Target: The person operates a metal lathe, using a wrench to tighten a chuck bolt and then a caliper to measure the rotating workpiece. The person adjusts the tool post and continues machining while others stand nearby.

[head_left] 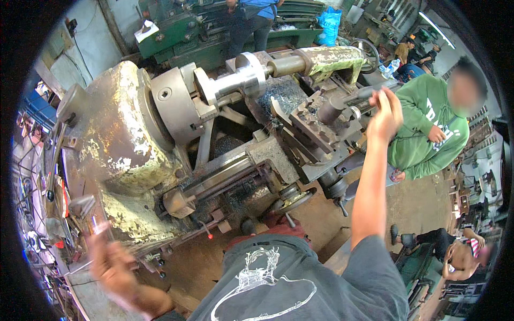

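My right hand (385,115) is raised at the tool post (333,111), its fingers closed around the end of the tool post's lever (361,96). Smeared by motion, my left hand (113,265) is low beside the chipped headstock (120,150) of a lathe; whether it holds anything is unclear. The lathe's chuck (174,101) grips a shiny stepped metal workpiece (230,85). At its far end, the tailstock (332,61) stands in line with the workpiece. Below the tool post, the cross slide's crank handle (337,192) points toward me.
A person in a green hoodie (428,125) stands close on the right, past my right arm. Another person in blue (257,21) is by a green machine (176,37) at the back. The carriage handwheel (292,198) and a red-tipped lever (208,232) jut out near my body. Someone sits at lower right.
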The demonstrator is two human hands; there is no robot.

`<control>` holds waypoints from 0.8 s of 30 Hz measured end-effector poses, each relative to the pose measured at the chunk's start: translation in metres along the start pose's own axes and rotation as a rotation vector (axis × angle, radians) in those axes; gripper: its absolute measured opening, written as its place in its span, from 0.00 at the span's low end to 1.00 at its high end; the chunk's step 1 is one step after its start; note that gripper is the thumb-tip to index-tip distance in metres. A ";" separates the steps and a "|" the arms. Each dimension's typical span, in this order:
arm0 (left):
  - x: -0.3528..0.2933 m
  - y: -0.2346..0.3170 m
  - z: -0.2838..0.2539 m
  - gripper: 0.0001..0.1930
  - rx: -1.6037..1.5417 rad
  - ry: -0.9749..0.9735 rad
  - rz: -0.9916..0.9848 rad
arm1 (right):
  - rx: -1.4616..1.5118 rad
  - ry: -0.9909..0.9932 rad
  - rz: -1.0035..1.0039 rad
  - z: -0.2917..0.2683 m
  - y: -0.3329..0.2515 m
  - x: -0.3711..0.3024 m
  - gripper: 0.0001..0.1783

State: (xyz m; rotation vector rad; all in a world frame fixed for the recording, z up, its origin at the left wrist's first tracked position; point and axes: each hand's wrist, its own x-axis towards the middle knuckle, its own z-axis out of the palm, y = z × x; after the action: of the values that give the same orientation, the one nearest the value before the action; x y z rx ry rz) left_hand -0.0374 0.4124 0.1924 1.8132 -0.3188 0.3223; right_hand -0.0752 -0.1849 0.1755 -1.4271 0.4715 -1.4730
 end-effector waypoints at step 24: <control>0.107 -0.182 0.413 0.16 0.426 -0.660 0.506 | 0.031 -0.694 0.377 -0.015 -0.053 -0.119 0.12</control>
State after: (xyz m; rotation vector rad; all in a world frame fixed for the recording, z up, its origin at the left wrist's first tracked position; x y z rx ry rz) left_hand 0.1527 0.0554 -0.0338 2.2096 -1.2613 0.1298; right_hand -0.1308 -0.0685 0.1531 -1.6075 0.2531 -0.6234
